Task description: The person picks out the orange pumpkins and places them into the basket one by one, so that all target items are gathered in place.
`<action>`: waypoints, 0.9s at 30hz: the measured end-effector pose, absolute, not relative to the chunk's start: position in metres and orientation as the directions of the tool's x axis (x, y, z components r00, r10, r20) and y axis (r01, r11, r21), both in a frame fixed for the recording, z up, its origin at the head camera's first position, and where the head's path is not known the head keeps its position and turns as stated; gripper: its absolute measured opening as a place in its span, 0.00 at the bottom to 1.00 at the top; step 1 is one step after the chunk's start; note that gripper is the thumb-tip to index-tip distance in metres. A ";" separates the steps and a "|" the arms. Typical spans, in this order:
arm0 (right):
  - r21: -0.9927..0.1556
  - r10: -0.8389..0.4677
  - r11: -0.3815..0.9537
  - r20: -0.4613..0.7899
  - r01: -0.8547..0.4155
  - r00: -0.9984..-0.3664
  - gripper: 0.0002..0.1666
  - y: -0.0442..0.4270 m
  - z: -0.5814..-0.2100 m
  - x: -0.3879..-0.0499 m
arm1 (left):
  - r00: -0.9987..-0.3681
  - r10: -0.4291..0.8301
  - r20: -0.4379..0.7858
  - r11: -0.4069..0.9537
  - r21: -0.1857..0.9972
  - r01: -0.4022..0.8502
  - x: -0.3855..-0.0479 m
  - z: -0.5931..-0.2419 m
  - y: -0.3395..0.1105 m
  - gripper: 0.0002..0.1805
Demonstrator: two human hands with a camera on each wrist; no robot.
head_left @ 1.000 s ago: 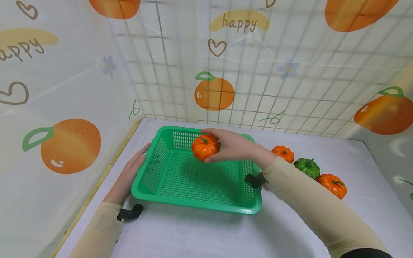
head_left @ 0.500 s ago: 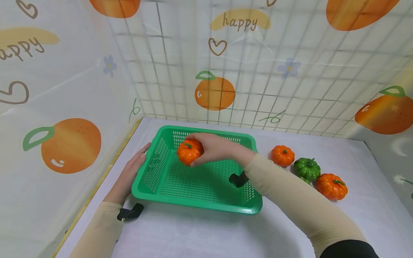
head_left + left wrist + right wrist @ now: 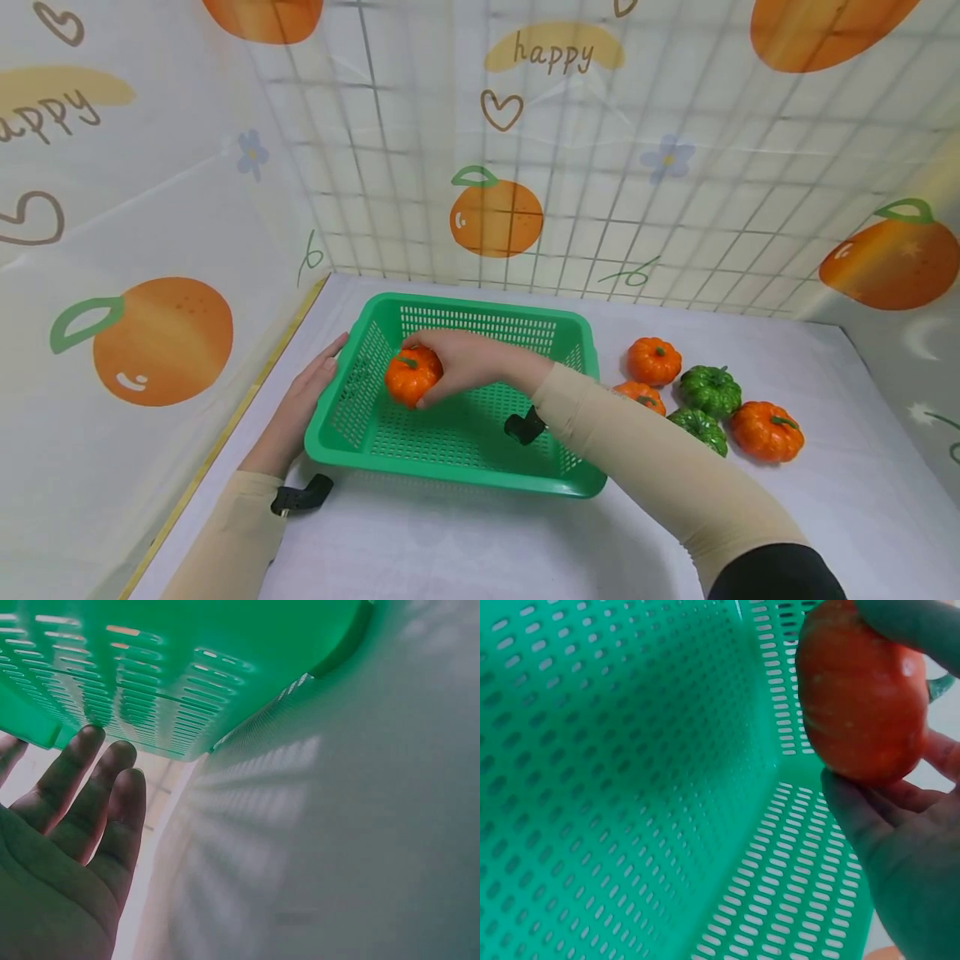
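My right hand (image 3: 468, 363) grips an orange pumpkin (image 3: 412, 377) inside the green basket (image 3: 457, 477), near its left end. In the right wrist view the fingers and thumb of my right hand (image 3: 907, 847) curl round the pumpkin (image 3: 862, 697), with the perforated basket wall (image 3: 630, 750) beside it. My left hand (image 3: 300, 402) lies along the outside of the basket's left wall. The left wrist view has my left hand (image 3: 75, 847) with fingers extended and fingertips at the basket's perforated side (image 3: 150, 675).
Right of the basket on the white table (image 3: 480, 542) are orange pumpkins (image 3: 654, 362) (image 3: 767, 432) and green pumpkins (image 3: 710, 392) (image 3: 699, 430); another orange pumpkin (image 3: 640, 395) is partly behind my right sleeve. A printed sheet over a wire grid (image 3: 600, 208) stands behind.
My right hand has moved left and lower with the orange pumpkin, towards the basket's left end. More pumpkins on the right have come into view from behind the sleeve. My left hand has stayed put.
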State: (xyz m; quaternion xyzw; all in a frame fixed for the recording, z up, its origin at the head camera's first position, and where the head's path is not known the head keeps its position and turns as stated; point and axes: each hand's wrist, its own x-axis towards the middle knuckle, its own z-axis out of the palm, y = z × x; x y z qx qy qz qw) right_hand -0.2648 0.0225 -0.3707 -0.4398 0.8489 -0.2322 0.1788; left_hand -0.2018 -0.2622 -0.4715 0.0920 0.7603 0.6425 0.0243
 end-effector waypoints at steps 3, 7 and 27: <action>-0.545 -0.837 0.502 -0.109 -0.672 -0.536 0.47 0.017 -0.375 -0.264 | -0.982 0.168 0.080 0.164 0.981 0.108 -0.201 -0.470 -0.262 0.27; -0.531 -0.842 0.504 -0.128 -0.681 -0.524 0.47 0.011 -0.379 -0.261 | -0.982 0.172 0.074 0.160 0.982 0.102 -0.201 -0.469 -0.262 0.27; -0.542 -0.866 0.488 -0.202 -0.684 -0.458 0.48 -0.011 -0.407 -0.249 | -0.982 0.180 0.062 0.176 0.980 0.094 -0.199 -0.467 -0.261 0.26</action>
